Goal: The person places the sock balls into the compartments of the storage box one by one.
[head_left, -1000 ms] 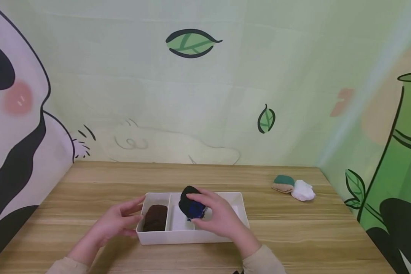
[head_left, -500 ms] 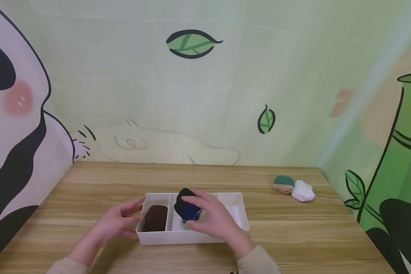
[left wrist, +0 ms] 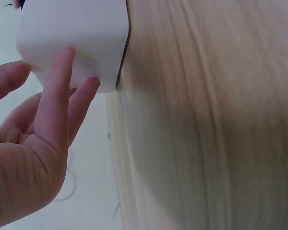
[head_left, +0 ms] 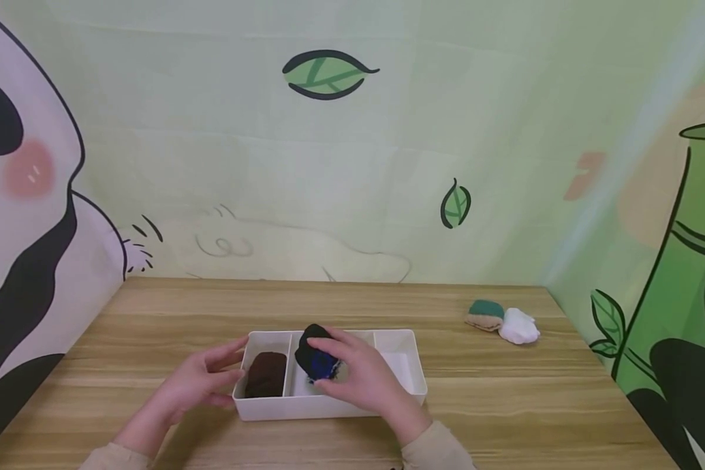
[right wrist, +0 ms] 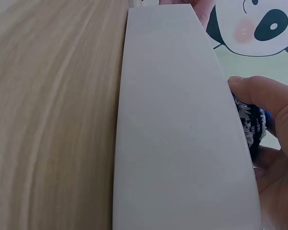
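My right hand point(head_left: 361, 372) grips a rolled-up black sock point(head_left: 313, 349) with a blue patch between thumb and fingers. It holds the sock over the middle compartment of a white divided box point(head_left: 314, 409). In the right wrist view, loose white threads show on the sock point(right wrist: 252, 122) beside the thumb, partly behind the box wall. A brown rolled-up sock point(head_left: 267, 374) lies in the box's left compartment. At the box's left end, my left hand point(head_left: 200, 378) touches the outer wall with nearly straight fingertips, as the left wrist view also shows the hand point(left wrist: 43, 129) doing.
At the back right of the wooden table point(head_left: 505, 405), a green and beige rolled-up sock point(head_left: 485, 316) lies against a white one point(head_left: 519, 326). A cloth backdrop point(head_left: 352, 150) with a printed panda and leaves rises behind the table edge.
My right hand has moved a little left and slightly down with the black sock, deeper over the middle compartment. My left hand and the box stay in place.
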Motion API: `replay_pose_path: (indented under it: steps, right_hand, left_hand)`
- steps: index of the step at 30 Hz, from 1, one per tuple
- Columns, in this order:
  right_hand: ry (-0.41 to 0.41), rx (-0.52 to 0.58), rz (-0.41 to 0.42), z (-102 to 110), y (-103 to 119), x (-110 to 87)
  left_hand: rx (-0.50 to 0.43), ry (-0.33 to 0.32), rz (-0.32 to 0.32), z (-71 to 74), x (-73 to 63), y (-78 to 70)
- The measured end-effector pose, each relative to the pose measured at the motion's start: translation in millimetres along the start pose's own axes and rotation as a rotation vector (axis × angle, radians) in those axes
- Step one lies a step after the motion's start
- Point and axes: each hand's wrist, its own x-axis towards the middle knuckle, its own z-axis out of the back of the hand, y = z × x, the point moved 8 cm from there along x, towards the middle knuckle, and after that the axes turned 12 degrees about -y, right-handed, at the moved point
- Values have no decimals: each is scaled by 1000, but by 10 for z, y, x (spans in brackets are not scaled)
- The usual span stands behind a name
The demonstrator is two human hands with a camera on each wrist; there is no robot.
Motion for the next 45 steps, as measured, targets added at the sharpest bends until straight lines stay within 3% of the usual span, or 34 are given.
replay_pose_path:
  steps: [19,25,45]
  right_hand:
    - [25,-54,-9,-51,12,-9]
    - [2,-35,48,-44,26,-17]
    - [-56,59,12,229,-54,-109]
  left_hand:
    - [-1,4,-2,-20,-24,-46]
    - [-9,8,4,-23,-18,-39]
    - [-7,10,1,-18,-20,-52]
